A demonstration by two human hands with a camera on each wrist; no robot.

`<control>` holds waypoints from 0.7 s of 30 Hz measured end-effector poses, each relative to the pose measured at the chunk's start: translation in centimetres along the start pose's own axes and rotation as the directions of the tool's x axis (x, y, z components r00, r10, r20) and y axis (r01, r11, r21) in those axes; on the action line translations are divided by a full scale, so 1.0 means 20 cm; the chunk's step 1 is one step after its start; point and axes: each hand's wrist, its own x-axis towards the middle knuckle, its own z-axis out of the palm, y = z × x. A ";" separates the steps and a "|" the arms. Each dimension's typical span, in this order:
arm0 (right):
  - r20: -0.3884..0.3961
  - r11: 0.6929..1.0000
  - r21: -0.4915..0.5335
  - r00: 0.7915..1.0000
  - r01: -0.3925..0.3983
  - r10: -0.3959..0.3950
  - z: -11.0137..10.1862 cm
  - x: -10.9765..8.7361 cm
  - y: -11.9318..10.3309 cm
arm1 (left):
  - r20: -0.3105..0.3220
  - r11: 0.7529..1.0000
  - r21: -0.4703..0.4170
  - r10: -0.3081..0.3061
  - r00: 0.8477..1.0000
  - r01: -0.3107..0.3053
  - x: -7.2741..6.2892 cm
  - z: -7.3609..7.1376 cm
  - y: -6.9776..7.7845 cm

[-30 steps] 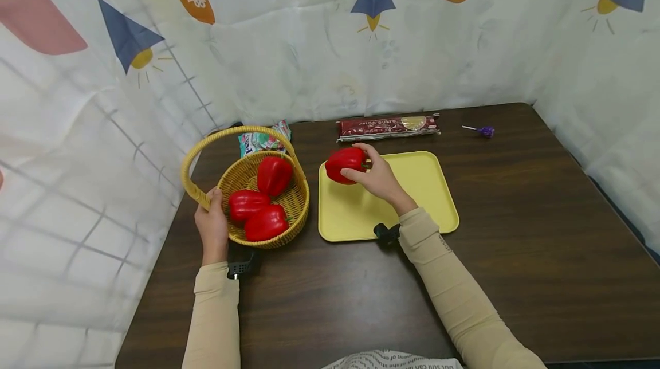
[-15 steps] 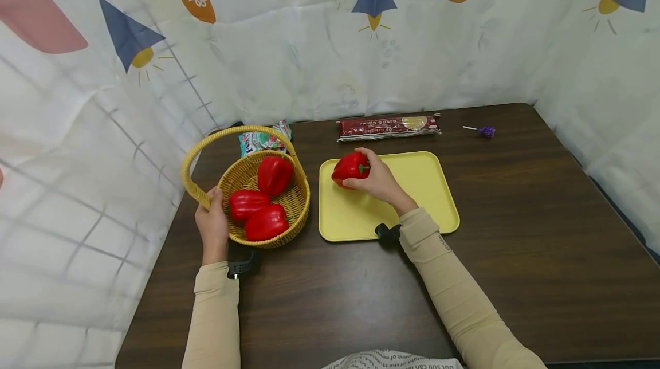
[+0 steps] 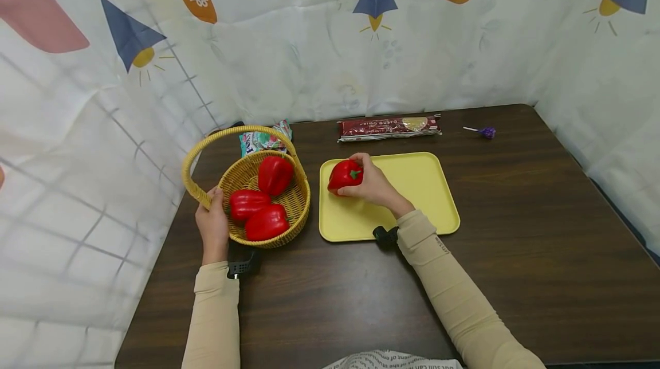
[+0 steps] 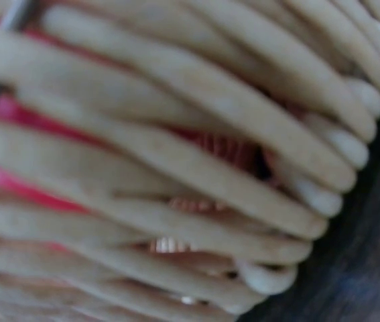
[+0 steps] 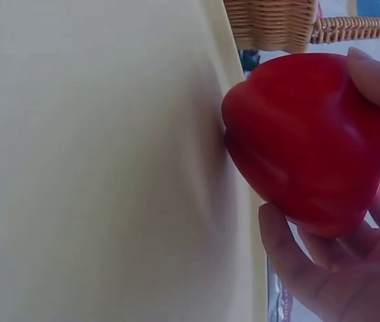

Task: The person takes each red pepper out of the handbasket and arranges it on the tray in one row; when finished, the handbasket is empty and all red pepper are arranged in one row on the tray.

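Note:
My right hand (image 3: 375, 185) holds a red bell pepper (image 3: 344, 177) with a green stem, thumb on one side and fingers on the other. The pepper is over the left part of a yellow tray (image 3: 407, 185); in the right wrist view the pepper's (image 5: 310, 141) lower end is right at the tray surface (image 5: 96, 168). On the left, my left hand (image 3: 212, 226) grips a yellow wicker basket (image 3: 301, 214) at its rim by the base of the handle. Inside the basket lie three red bell peppers (image 3: 275, 175). The left wrist view shows the basket weave (image 4: 176, 134) close up, with red through its gaps.
A colourful packet (image 3: 263, 141) lies behind the basket. Behind the tray is a long dark red spaghetti packet (image 3: 389, 128), and to its right a purple lollipop (image 3: 486, 132). All rest on a dark wooden table (image 3: 541, 243) with a patterned curtain (image 3: 309, 59) behind it.
The right hand has brought the pepper lower over the tray and turned it so its stem faces the camera more. The left hand and basket have stayed in place.

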 end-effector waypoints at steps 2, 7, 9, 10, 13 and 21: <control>0.009 1.000 -0.013 1.000 0.016 -0.016 0.01 0.00 -0.01 | 0.000 1.000 -0.001 -0.002 1.000 0.002 0.00 0.00 0.00; 0.025 0.996 -0.050 0.997 0.072 -0.071 0.02 0.00 -0.02 | 0.000 1.000 -0.001 -0.009 1.000 0.009 0.00 0.00 0.00; 0.029 0.993 -0.067 0.995 0.093 -0.091 0.03 0.00 -0.02 | 0.000 1.000 -0.001 -0.009 1.000 0.009 0.01 0.00 0.00; 0.033 0.992 -0.075 0.994 0.103 -0.101 0.03 0.00 -0.02 | 0.000 1.000 0.000 -0.008 1.000 0.008 0.01 0.00 0.00; 0.041 0.987 -0.102 0.992 0.123 -0.119 0.04 0.01 -0.03 | 0.001 1.000 0.003 -0.002 1.000 0.002 0.01 0.00 -0.01; 0.035 0.989 -0.091 0.993 0.118 -0.116 0.07 0.00 -0.03 | -0.006 1.000 0.017 0.003 1.000 -0.003 0.01 0.00 0.00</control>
